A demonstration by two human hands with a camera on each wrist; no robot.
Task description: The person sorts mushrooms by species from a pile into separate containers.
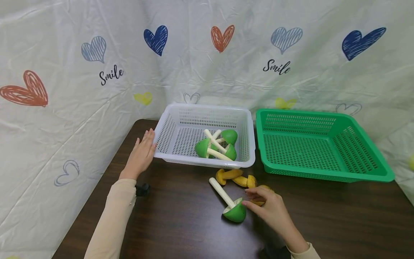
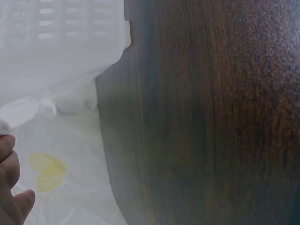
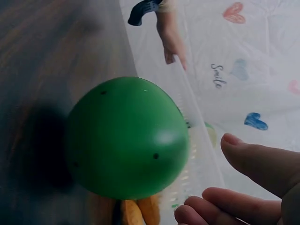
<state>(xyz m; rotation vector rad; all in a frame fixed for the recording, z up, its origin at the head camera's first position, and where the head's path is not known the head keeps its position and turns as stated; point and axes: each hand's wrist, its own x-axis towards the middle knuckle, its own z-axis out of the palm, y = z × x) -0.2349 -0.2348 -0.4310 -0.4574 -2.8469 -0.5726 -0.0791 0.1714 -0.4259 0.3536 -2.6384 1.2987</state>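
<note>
A toy mushroom with a green cap (image 1: 237,213) and a cream stem lies on the dark table, its stem toward the white basket (image 1: 181,159). My right hand (image 1: 271,209) hovers just right of that cap. In the right wrist view, thumb (image 3: 253,157) and fingers are spread apart, with a gap between them and the green cap (image 3: 126,140). My left hand (image 1: 139,154) rests on the white basket's left rim with extended fingers. Several green-capped mushrooms (image 1: 203,148) lie inside that basket, toward its right side.
Several small yellow-brown toy mushrooms (image 1: 231,174) lie in front of the white basket, some partly hidden behind my right hand. A green basket (image 1: 300,174) stands to the right of the white one. Behind both hangs a white cloth (image 1: 200,72) printed with hearts.
</note>
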